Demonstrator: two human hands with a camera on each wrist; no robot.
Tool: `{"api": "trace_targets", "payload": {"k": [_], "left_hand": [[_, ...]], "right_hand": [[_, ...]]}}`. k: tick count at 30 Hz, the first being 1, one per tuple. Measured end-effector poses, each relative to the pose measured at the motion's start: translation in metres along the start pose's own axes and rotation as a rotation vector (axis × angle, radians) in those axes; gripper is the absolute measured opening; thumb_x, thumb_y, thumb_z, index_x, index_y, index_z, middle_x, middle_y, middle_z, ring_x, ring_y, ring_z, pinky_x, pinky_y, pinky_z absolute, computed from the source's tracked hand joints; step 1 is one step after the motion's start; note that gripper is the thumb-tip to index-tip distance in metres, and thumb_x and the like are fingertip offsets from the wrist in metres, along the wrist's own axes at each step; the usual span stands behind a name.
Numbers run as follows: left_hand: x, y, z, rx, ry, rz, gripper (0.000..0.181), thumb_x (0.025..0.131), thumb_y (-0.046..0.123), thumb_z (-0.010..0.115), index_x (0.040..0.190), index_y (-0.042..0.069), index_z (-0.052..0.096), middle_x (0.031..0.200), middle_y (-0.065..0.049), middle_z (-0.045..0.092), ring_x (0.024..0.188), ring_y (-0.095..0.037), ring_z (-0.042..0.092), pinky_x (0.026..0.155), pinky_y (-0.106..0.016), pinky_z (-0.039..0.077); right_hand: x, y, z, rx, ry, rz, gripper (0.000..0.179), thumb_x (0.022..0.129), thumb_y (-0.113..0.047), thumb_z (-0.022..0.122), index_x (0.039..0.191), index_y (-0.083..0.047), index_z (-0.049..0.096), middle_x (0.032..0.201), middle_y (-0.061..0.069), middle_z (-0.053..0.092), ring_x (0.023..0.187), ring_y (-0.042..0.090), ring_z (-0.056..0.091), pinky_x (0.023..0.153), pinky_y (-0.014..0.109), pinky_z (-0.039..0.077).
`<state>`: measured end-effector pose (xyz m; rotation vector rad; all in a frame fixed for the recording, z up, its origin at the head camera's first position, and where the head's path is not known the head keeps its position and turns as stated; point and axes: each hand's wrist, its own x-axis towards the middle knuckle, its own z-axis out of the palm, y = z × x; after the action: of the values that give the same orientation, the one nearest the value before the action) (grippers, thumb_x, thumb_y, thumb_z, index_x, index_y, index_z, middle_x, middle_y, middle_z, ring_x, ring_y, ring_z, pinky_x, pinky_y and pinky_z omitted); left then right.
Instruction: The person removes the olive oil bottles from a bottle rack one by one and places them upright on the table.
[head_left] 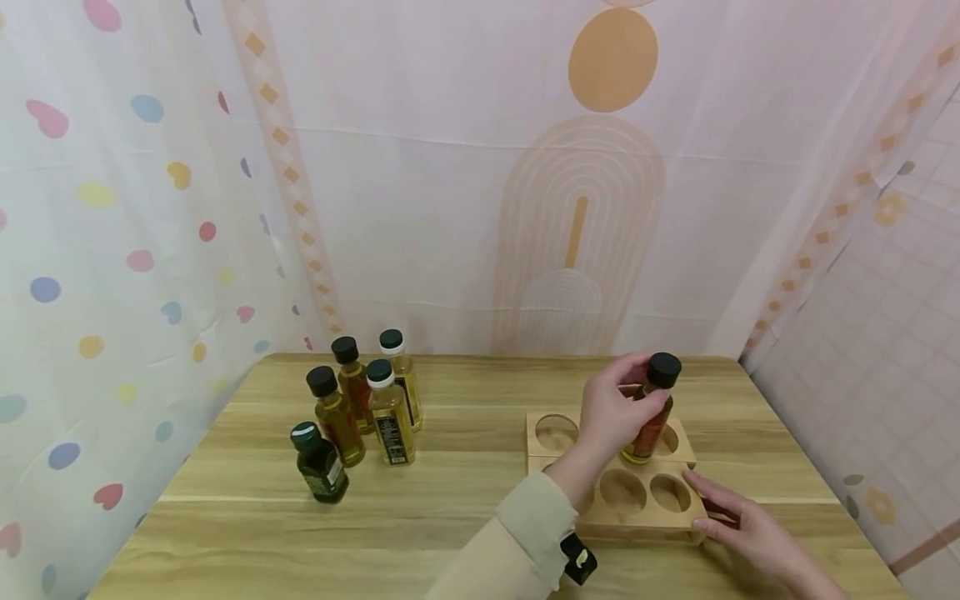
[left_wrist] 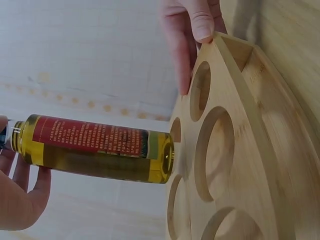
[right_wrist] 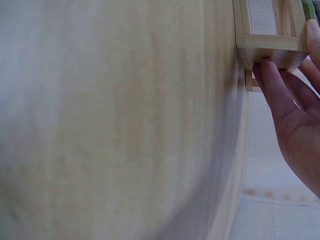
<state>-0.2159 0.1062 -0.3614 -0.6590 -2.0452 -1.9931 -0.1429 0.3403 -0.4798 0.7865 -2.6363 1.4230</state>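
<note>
My left hand [head_left: 611, 408] grips an oil bottle [head_left: 648, 433] near its neck, just under the black cap. The bottle has a red label and yellow-green oil, and stands nearly upright over the back row of a wooden bottle rack [head_left: 637, 523]. In the left wrist view, the base of the bottle [left_wrist: 95, 142] is right at the rack's round holes. My right hand [head_left: 750, 533] holds the rack's right end, thumb toward the front corner. The right wrist view has its fingers [right_wrist: 280, 95] against the rack's side panel.
Several bottles stand grouped on the left of the wooden table [head_left: 247, 533]: a small dark bottle [head_left: 324, 477], black-capped oil bottles [head_left: 341, 429] and paler green-capped ones [head_left: 393, 429]. A patterned curtain [head_left: 420, 208] hangs behind the table's far edge.
</note>
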Motion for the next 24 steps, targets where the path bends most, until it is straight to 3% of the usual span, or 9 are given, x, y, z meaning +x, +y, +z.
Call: {"api": "trace_targets", "payload": {"k": [13,24], "left_hand": [[-0.013,0.000,-0.042,-0.011,0.034,-0.044,0.037,0.081,0.001,0.077,0.117,0.005,0.069,0.099,-0.004,0.071,0.091,-0.011,0.066,0.081,-0.025,0.055],[-0.021,0.005,-0.086,0.041,0.061,-0.039,0.039,0.081,0.002,0.078,0.119,0.005,0.069,0.103,-0.009,0.070,0.095,-0.022,0.066,0.086,-0.045,0.056]], "right_hand": [[-0.003,-0.001,0.003,0.006,0.030,-0.027,0.058,0.092,0.000,0.067,0.146,0.000,0.046,0.146,-0.015,0.043,0.118,-0.007,0.048,0.087,0.014,0.048],[-0.003,0.002,0.003,-0.006,0.032,-0.036,0.062,0.091,0.002,0.066,0.149,-0.011,0.046,0.149,-0.002,0.043,0.117,-0.007,0.048,0.087,0.013,0.047]]}}
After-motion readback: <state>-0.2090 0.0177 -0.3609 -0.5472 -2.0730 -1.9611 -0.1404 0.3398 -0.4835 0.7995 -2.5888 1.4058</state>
